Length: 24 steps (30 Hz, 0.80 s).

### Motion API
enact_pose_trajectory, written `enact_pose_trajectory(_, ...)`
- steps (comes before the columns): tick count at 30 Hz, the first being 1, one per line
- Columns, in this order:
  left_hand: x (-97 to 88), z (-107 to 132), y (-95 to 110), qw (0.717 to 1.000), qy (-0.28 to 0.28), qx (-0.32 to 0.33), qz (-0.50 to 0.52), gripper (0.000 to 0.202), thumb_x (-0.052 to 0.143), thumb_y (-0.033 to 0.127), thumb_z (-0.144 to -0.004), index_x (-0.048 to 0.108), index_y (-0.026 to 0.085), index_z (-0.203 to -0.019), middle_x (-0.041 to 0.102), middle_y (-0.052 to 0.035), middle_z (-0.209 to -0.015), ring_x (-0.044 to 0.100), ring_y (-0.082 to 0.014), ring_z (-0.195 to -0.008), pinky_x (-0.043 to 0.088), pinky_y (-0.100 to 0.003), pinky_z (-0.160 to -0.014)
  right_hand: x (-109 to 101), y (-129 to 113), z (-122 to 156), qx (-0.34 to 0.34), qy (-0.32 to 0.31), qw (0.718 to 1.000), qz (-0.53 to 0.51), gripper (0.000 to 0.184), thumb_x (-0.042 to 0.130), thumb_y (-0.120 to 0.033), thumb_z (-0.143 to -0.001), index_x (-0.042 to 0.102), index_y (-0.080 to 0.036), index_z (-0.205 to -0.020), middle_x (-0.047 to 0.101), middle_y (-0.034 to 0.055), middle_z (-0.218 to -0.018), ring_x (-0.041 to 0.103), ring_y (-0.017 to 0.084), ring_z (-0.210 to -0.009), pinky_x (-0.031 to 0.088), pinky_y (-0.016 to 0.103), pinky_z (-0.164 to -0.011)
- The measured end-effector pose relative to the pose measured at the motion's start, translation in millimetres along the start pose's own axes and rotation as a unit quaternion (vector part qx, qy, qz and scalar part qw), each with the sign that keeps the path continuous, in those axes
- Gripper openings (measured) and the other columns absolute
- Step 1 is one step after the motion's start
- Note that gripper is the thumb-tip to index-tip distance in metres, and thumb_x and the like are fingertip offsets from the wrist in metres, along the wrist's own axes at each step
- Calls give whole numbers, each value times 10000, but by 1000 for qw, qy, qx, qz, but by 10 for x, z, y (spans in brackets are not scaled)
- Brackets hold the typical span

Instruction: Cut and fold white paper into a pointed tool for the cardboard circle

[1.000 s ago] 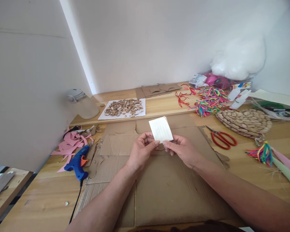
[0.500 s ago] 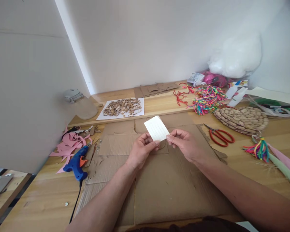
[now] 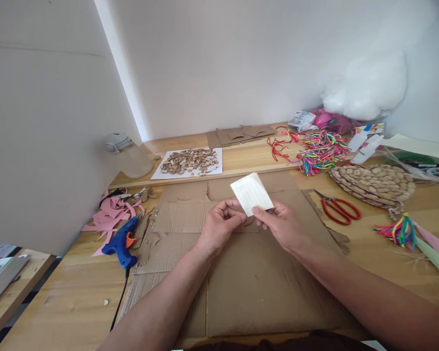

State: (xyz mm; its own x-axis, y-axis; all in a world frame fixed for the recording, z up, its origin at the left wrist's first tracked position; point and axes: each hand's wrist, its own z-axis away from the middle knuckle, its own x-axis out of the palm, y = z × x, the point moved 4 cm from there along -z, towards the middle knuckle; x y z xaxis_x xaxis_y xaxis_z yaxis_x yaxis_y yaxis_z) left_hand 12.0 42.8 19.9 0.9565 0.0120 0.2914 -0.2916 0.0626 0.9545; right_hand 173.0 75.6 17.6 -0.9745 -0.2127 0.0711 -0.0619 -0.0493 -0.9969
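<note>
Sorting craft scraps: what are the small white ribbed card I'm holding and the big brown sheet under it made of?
Small white ribbed card: matte paper or thin foam, parallel grooves; unclear which. Big brown sheet: matte corrugated cardboard; torn patches show fluting.

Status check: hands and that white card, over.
Right hand pinching white lined card, raised above cardboard sheet. Left hand at its lower corner, grip unclear. Glue gun and scissors lie off to the sides, apart.

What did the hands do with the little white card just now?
The white card tipped slightly clockwise, and the right hand shifted its pinch toward the bottom corner. The left hand stayed at the lower edge. The glue gun and scissors did not move.
</note>
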Motion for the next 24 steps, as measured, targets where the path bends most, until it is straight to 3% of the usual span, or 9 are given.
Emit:
enact_pose_trajectory(3, -55, -24, 21, 1000, 6, -4, 17, 457, 818, 260, -715, 607, 148, -1104, 685, -3, -717, 592, -93, -626, 474, -232, -659, -73, -3, -42, 1, 26, 1000, -14, 379, 782, -494, -691, 645, -160, -805, 570, -25, -574, 457, 99, -505, 330, 250, -484)
enact_pose_trajectory(5, -28, -23, -6, 999, -19, -20, 26, 466, 827, 266, -711, 618, 148, -1110, 691, -14, -768, 606, -96, -656, 479, -233, -663, -52, 10, -34, 17, 16, 1000, -15, 386, 796, -490, -671, 655, -156, -807, 577, -23, -574, 458, 98, -502, 330, 248, -481)
enact_pose_trajectory(8, 33, 1, -53, 999, -40, -29, 21, 370, 835, 267, -704, 650, 139, -998, 706, -41, -842, 631, -105, -712, 490, -235, -683, 40, 42, 13, 43, -29, 999, -12, 386, 800, -489, -659, 670, -149, -786, 572, -22, -561, 450, 93, -494, 328, 244, -477)
enact_pose_trajectory(11, 55, 18, -53, 999, -31, -26, 13, 301, 841, 269, -693, 634, 136, -867, 685, -21, -749, 605, -91, -649, 472, -220, -637, 70, 63, 26, 50, -43, 998, -21, 388, 805, -496, -656, 679, -147, -771, 569, -21, -554, 450, 92, -494, 329, 239, -474)
enact_pose_trajectory(16, 32, 2, 2, 1000, -19, -14, 0, 345, 846, 273, -674, 623, 140, -900, 649, 4, -688, 585, -96, -616, 470, -232, -620, -78, 12, -76, 18, 13, 998, -61, 384, 788, -524, -695, 642, -168, -686, 578, -12, -573, 472, 90, -509, 347, 228, -478)
enact_pose_trajectory(18, 12, -8, 0, 1000, -3, -4, 8, 351, 840, 262, -681, 609, 146, -919, 651, 9, -674, 578, -94, -603, 472, -232, -623, -130, -19, -100, 9, 40, 996, -85, 406, 751, -567, -724, 652, -174, -731, 598, -2, -623, 503, 99, -538, 369, 226, -486)
enact_pose_trajectory(21, 7, -12, -38, 999, 7, -1, 32, 327, 824, 248, -703, 590, 153, -911, 656, 11, -674, 580, -87, -601, 474, -226, -635, -71, -32, -72, 12, -7, 998, -57, 466, 715, -608, -745, 678, -175, -913, 627, 16, -698, 539, 122, -581, 396, 236, -492)
enact_pose_trajectory(24, 38, -2, -72, 999, -13, -6, 33, 318, 817, 262, -715, 604, 152, -925, 685, -14, -745, 630, -113, -674, 497, -245, -676, 26, -24, 2, 1, -49, 998, 30, 428, 748, -536, -740, 675, -163, -939, 589, -6, -637, 484, 110, -526, 379, 244, -483)
